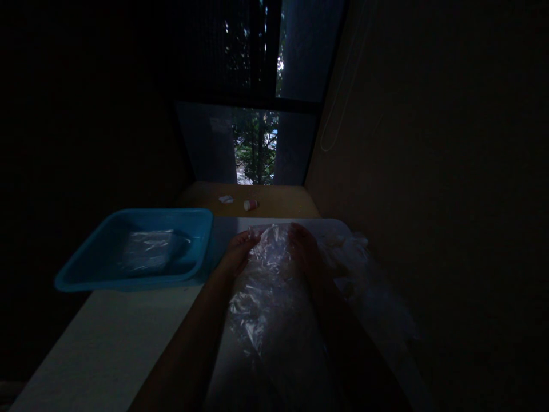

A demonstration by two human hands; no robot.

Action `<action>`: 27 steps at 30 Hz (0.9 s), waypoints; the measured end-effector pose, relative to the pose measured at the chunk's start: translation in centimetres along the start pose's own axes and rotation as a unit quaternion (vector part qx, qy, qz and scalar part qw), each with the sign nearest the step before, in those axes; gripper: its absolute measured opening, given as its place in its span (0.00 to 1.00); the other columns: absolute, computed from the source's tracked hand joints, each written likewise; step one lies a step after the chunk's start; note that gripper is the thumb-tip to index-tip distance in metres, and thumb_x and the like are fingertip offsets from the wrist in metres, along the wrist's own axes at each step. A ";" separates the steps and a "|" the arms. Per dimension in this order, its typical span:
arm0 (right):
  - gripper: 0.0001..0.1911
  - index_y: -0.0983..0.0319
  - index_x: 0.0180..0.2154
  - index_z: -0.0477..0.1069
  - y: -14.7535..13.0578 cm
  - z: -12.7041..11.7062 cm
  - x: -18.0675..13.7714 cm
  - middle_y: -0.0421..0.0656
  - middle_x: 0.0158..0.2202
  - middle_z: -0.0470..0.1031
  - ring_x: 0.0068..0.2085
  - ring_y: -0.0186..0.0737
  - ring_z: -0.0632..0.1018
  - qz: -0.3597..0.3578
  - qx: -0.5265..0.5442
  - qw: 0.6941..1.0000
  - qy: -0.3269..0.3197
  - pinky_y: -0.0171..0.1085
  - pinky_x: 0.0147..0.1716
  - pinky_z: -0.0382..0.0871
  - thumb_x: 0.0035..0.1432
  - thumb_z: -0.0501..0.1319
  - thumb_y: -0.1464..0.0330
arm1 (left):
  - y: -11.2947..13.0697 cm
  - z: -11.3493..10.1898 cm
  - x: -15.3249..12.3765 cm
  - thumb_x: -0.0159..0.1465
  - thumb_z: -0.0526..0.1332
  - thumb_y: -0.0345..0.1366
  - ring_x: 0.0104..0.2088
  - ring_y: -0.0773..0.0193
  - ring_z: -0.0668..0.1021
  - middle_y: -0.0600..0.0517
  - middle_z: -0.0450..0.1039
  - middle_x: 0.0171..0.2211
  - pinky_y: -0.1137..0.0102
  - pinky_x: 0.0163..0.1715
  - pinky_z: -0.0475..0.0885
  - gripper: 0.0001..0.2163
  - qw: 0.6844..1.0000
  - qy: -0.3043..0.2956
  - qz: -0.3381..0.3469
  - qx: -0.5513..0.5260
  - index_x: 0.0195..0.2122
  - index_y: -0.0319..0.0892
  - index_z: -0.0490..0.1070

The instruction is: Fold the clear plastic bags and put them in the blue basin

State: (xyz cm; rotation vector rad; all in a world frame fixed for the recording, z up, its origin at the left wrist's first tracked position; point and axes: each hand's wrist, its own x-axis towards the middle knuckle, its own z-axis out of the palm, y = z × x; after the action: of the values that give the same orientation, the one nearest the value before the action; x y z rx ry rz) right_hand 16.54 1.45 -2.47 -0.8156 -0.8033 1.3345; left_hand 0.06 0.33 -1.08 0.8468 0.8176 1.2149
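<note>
A crinkled clear plastic bag (270, 286) stretches from the far part of the white table toward me, shiny where the window light catches it. My left hand (241, 249) is closed on its far left edge, fingers bent and thumb pressing on the film. On the opposite edge my right hand (302, 243) grips the same bag, with its fingers curled around the far corner. The lower hands and forearms are in deep shadow. Whether anything lies inside the bag I cannot tell.
A blue plastic basin (201, 269) at the left holds a clear-wrapped flat packet (150, 249). More loose clear plastic (364, 274) is heaped along the right edge by the wall. Beyond the white table (128, 332), a small cup-like container (250, 205) and crumpled paper (226, 199) lie below the window.
</note>
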 end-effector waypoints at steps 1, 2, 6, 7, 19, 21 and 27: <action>0.16 0.61 0.33 0.68 0.1 -0.1 0.1 0.35 0.24 0.69 0.22 0.27 0.67 -0.004 -0.005 1.000 -0.002 0.30 0.22 0.61 0.37 0.65 0.67 | 0.0 0.0 0.0 0.43 0.66 0.34 0.19 0.68 0.72 0.54 0.72 0.20 0.74 0.21 0.66 0.09 1.000 -0.001 0.001 0.001 0.27 0.39 0.70; 0.16 0.60 0.33 0.68 0.2 -0.2 0.1 0.35 0.24 0.69 0.22 0.28 0.67 -0.009 -0.009 1.000 -0.003 0.31 0.22 0.61 0.37 0.65 0.67 | 0.0 0.0 0.0 0.43 0.66 0.34 0.18 0.68 0.71 0.54 0.72 0.19 0.74 0.21 0.66 0.09 1.000 -0.001 0.002 0.001 0.26 0.38 0.70; 0.17 0.59 0.34 0.68 0.5 -0.5 0.5 0.36 0.25 0.70 0.24 0.30 0.69 -0.020 -0.022 1.000 -0.001 0.32 0.24 0.64 0.38 0.65 0.65 | -0.1 0.0 0.0 0.43 0.66 0.35 0.18 0.69 0.71 0.54 0.72 0.19 0.74 0.20 0.65 0.10 1.000 -0.006 0.007 0.000 0.26 0.38 0.70; 0.17 0.59 0.34 0.68 0.6 -0.5 0.7 0.37 0.25 0.70 0.25 0.30 0.70 -0.018 -0.018 1.000 0.000 0.33 0.25 0.64 0.37 0.65 0.65 | -0.1 0.0 0.1 0.43 0.66 0.35 0.19 0.69 0.71 0.54 0.72 0.19 0.74 0.20 0.65 0.10 1.000 -0.006 0.011 -0.003 0.26 0.38 0.70; 0.24 0.58 0.40 0.67 -0.1 0.5 -0.4 0.38 0.29 0.72 0.29 0.34 0.72 -0.006 -0.091 0.996 -0.002 0.34 0.26 0.67 0.34 0.65 0.68 | -0.4 -0.2 0.4 0.45 0.66 0.35 0.22 0.67 0.74 0.53 0.73 0.23 0.73 0.24 0.68 0.13 0.999 0.000 0.035 -0.026 0.32 0.39 0.69; 0.27 0.58 0.43 0.65 -0.1 0.5 -0.4 0.37 0.28 0.71 0.26 0.32 0.71 -0.001 -0.091 0.996 0.000 0.33 0.25 0.66 0.35 0.65 0.69 | -0.3 -0.1 0.4 0.45 0.66 0.35 0.21 0.68 0.73 0.53 0.73 0.22 0.74 0.22 0.68 0.12 0.999 0.002 0.029 -0.024 0.31 0.39 0.69; 0.30 0.57 0.45 0.63 0.4 0.1 0.0 0.37 0.29 0.71 0.28 0.33 0.71 0.001 -0.052 0.999 -0.005 0.33 0.26 0.65 0.35 0.64 0.69 | 0.1 0.2 0.2 0.45 0.65 0.38 0.19 0.68 0.72 0.55 0.71 0.19 0.74 0.19 0.68 0.11 0.998 0.045 -0.001 -0.038 0.26 0.38 0.69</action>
State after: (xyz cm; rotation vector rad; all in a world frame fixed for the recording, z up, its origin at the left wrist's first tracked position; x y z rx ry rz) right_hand 16.24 1.52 -2.79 -0.8914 -0.8855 1.3085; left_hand 0.22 0.55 -0.90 0.7343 0.8400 1.2811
